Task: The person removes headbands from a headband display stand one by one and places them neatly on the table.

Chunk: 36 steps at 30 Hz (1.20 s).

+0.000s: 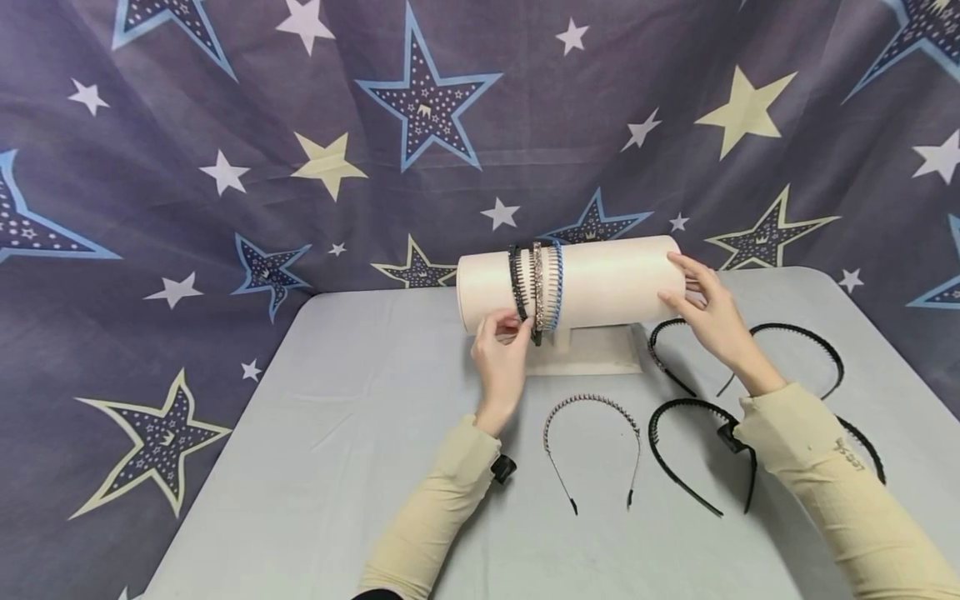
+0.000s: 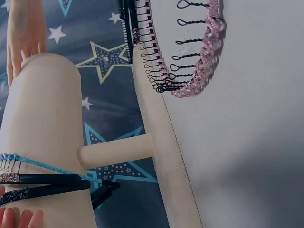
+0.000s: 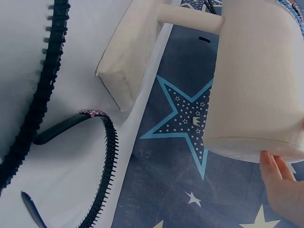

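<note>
Left hand (image 1: pixel 501 367) pinches black headband (image 1: pixel 516 279) around cream roll (image 1: pixel 618 282), 2 more headbands (image 1: pixel 557 287) alongside, right hand (image 1: pixel 716 321) holds roll's end

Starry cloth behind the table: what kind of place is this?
Perhaps an indoor display corner, though I can't be sure: star-patterned cloth hangs behind a grey table, where a cream roll stand holds headbands.

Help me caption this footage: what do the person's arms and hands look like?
Left hand and right hand are ungloved. The left sleeve and right sleeve are pale yellow, the right marked with dark lettering. A black block shows by each hand.
</note>
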Motion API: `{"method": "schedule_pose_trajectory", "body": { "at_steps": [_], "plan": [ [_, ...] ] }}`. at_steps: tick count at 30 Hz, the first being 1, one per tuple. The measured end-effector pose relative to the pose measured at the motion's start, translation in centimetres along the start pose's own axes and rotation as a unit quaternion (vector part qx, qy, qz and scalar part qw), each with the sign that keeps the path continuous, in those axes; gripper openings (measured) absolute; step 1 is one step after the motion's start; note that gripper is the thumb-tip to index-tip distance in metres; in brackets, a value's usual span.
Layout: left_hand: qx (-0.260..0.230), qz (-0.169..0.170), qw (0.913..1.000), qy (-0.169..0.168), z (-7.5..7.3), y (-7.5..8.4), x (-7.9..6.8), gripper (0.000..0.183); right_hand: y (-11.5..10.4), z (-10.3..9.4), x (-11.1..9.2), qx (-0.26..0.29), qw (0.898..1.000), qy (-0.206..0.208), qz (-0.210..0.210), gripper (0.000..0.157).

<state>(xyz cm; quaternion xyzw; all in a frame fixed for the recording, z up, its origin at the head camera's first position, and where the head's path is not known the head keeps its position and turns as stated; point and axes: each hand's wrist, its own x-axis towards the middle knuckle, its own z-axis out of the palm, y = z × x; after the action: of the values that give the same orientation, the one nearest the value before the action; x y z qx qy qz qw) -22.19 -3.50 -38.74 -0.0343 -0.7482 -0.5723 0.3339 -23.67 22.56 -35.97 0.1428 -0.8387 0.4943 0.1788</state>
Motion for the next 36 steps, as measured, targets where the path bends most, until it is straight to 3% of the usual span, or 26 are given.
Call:
{"method": "schedule_pose_trajectory", "body": {
  "at_steps": [8,24,36],
  "plan": [
    [0.009,0.034,0.9992,0.02,0.2,0.0,-0.1,0.016,0.1,0.0,0.1,-0.001,1.0,0.0,-0.007,0.051],
    [-0.004,0.025,0.9997,0.005,-0.6,0.0,0.4,0.012,0.1,0.0,0.0,0.003,1.0,0.003,-0.014,0.051],
    [-0.007,0.04,0.9992,0.008,-2.1,-1.2,1.0,0.012,0.2,0.1,0.0,0.005,1.0,0.0,-0.01,0.051]
  ]
}}
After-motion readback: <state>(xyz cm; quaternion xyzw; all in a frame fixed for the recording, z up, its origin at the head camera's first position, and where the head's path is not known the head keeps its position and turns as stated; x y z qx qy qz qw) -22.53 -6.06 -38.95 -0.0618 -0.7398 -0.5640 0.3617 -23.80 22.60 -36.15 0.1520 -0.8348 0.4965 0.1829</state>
